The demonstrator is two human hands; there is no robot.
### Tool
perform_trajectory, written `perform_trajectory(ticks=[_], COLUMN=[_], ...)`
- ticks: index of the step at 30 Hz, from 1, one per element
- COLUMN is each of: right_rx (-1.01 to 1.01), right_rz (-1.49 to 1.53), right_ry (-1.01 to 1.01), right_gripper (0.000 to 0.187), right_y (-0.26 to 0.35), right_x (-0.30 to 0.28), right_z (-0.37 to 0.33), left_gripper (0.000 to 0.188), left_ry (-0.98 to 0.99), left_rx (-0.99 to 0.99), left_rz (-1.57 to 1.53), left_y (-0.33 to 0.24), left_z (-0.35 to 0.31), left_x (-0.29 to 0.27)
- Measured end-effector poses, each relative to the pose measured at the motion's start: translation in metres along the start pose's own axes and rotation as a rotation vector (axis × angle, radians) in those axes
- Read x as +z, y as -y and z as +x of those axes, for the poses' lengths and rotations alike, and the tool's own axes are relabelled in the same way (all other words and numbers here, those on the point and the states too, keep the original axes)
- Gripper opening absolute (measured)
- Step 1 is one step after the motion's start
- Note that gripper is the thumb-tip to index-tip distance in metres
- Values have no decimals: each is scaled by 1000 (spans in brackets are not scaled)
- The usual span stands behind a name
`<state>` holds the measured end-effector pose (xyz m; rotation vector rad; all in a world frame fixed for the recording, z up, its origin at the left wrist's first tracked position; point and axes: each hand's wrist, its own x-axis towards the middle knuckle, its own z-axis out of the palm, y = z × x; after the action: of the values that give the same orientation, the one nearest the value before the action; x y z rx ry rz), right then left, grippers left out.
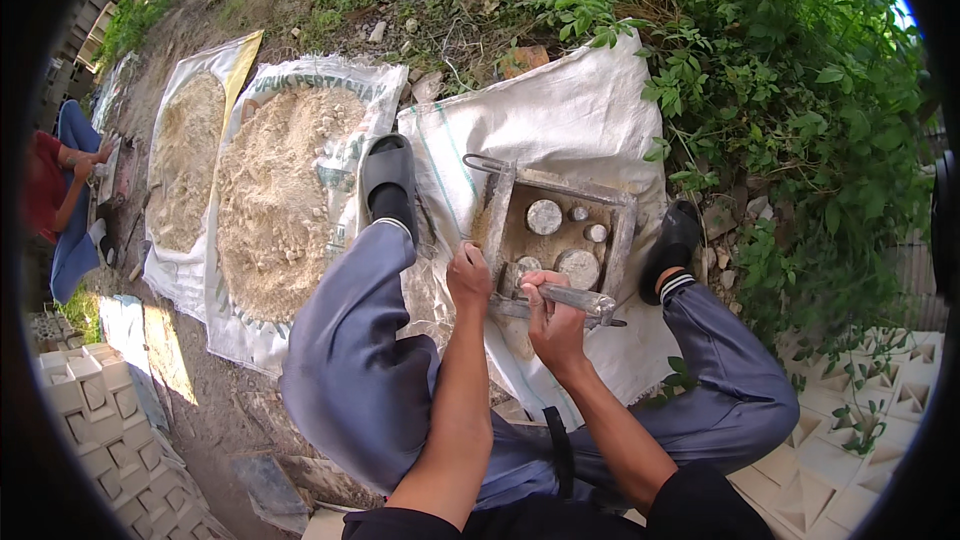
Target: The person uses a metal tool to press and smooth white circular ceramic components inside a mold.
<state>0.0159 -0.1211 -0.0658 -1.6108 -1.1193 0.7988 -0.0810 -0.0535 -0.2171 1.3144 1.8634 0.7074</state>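
Note:
A square grey frame (570,186) lies on a white woven sack (600,90) between my feet. Sandy powder covers its inside, where several round pale cylinders (543,217) of different sizes stand. My right hand (556,325) is wrapped round a thick grey bar (575,297), held over the near side of the frame. My left hand (469,276) is closed at the frame's near left corner; its fingers hide whatever may be in them. A bent metal rod (485,161) sticks out past the far left corner.
Left of my feet, two more sacks carry heaps of sandy powder (280,180). Leafy plants (800,110) crowd the right side. Patterned pale blocks (120,420) stand at lower left, others (830,470) at lower right. Another person (75,180) sits at far left.

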Motion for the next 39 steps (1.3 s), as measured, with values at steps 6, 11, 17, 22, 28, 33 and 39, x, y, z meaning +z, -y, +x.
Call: perform_trajectory(ticks=[6,11,17,22,28,33,39], right_rx=[57,-52,-108,-83,-47,-111,-83], right_rz=[2,-105,15,-57,-106,-220,-144], right_ry=[0,81,-47,31,113,131,148], right_gripper=[9,11,7,7,6,11,13], right_y=[11,-10,-3,12,15,-13,14], right_x=[-4,-2,6,7,6,10,11], right_z=[7,14,13,38,62,76,117], left_gripper=[37,37,37,37,37,38,39], left_ry=[-12,-23,-25,-23,22,9,20], left_rx=[0,73,70,47,20,63,44], left_rz=[-9,-23,-18,-32,-23,-57,-43], left_y=[-7,-5,-5,-8,-6,-1,-8], left_z=[0,5,2,4,2,5,4], left_x=[-1,2,1,-5,-5,4,-1])
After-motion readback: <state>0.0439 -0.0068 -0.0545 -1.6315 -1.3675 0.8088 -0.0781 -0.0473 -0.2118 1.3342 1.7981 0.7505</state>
